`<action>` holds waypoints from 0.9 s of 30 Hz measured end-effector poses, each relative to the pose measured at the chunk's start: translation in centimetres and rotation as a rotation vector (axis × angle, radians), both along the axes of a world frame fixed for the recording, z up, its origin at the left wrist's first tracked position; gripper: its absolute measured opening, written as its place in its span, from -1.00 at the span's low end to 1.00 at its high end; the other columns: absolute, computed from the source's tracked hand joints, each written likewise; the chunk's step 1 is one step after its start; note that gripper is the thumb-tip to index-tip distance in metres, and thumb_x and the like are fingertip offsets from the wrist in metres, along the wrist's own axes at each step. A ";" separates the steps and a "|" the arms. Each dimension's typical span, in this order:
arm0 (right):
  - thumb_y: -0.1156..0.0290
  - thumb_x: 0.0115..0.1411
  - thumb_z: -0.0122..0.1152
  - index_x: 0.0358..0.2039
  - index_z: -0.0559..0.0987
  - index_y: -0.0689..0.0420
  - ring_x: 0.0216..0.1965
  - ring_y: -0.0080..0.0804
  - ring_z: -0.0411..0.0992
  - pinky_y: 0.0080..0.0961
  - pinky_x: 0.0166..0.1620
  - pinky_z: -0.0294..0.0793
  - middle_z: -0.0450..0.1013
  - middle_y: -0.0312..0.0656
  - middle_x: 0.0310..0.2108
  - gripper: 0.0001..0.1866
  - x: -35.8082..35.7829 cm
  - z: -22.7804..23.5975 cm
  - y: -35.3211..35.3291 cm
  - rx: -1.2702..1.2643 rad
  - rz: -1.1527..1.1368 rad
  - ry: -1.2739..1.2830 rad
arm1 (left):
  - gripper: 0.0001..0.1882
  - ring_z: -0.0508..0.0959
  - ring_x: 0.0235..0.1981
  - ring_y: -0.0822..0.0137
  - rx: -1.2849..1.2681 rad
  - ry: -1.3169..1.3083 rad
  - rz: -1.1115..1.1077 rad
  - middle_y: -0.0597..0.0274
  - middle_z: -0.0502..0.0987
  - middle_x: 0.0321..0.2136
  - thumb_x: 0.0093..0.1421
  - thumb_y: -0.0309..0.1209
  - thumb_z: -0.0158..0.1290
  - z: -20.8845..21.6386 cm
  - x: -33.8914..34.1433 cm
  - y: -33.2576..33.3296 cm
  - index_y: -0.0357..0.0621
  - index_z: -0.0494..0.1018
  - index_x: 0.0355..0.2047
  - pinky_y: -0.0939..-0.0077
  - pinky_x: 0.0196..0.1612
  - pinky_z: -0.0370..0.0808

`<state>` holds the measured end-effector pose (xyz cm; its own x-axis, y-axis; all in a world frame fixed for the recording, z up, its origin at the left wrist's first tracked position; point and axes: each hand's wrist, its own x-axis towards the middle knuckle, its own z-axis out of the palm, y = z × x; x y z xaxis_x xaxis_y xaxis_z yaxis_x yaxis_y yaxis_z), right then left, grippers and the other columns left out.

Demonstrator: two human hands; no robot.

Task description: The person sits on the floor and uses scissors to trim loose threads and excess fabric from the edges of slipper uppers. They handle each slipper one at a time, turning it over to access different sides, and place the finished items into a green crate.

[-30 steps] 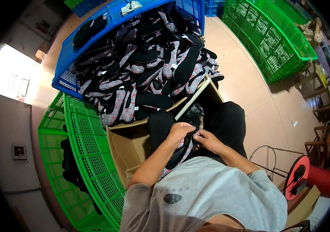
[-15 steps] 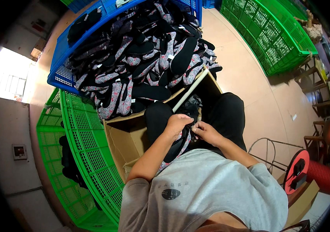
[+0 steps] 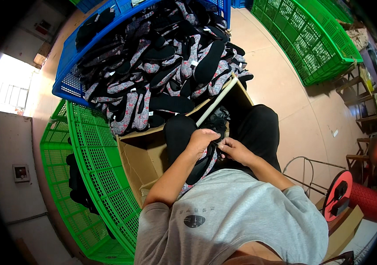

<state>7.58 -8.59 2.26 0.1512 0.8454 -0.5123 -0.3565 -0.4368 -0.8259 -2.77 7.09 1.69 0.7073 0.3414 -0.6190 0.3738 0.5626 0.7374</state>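
Note:
A floral cloth shoe with a black sole [image 3: 195, 175] lies in my lap, its far end between my two hands. My left hand [image 3: 201, 140] is closed, thumb and fingertips pinched at the shoe's far edge. Close beside it my right hand [image 3: 236, 151] is also closed, its fingertips pinching a small dark piece at the same spot. What exactly sits between the fingertips is too small to make out. Beyond my hands, a heap of similar grey-and-pink floral shoes with black soles [image 3: 171, 104] spills toward my knees.
The heap fills a blue crate [image 3: 67, 84]. An open cardboard box [image 3: 140, 157] with a pale rod [image 3: 217, 101] across it stands at my knees. Green crates [image 3: 102, 181] line the left, another green crate [image 3: 308, 44] the far right. A red reel [image 3: 338, 194] stands at right.
Both hands stay at the same place on the shoe, with only slight finger movement. The view has shifted a little.

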 end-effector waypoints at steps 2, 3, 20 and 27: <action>0.30 0.36 0.04 -0.27 0.43 0.14 -0.46 -0.65 0.32 -0.68 -0.39 0.31 0.39 -0.36 -0.49 -0.83 0.0 -0.3 0.0 0.001 0.001 -0.007 | -0.86 0.53 -0.47 0.42 0.000 0.004 0.001 0.20 0.58 -0.50 0.10 -0.46 0.21 0.1 0.0 0.0 -0.31 0.56 -0.42 0.56 -0.34 0.46; 0.30 0.36 0.04 -0.27 0.43 0.14 -0.47 -0.65 0.31 -0.68 -0.40 0.30 0.39 -0.36 -0.49 -0.83 0.0 -0.3 0.0 0.001 -0.006 -0.001 | -0.86 0.53 -0.47 0.42 0.001 0.004 0.001 0.19 0.58 -0.49 0.10 -0.46 0.21 0.1 0.0 0.0 -0.31 0.56 -0.42 0.56 -0.34 0.46; 0.32 0.35 0.05 -0.33 0.42 0.14 -0.51 -0.64 0.28 -0.67 -0.43 0.28 0.36 -0.36 -0.52 -0.83 -1.3 -1.1 -0.1 0.031 -0.112 0.046 | -0.86 0.53 -0.48 0.40 0.003 0.007 0.002 0.18 0.58 -0.50 0.09 -0.47 0.21 -0.3 -0.1 0.0 -0.32 0.55 -0.42 0.57 -0.36 0.47; 0.33 0.35 0.06 -0.33 0.42 0.15 -0.51 -0.64 0.29 -0.66 -0.42 0.30 0.35 -0.35 -0.50 -0.83 -1.6 -0.8 0.0 0.031 -0.146 0.071 | -0.87 0.53 -0.49 0.42 0.012 -0.017 0.043 0.20 0.58 -0.50 0.10 -0.47 0.21 -0.8 -0.2 -0.1 -0.31 0.55 -0.42 0.57 -0.36 0.46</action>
<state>5.98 -8.62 1.43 0.2384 0.8326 -0.4999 -0.4724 -0.3504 -0.8088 -2.98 6.99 0.88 0.7023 0.3792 -0.6025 0.3364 0.5691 0.7503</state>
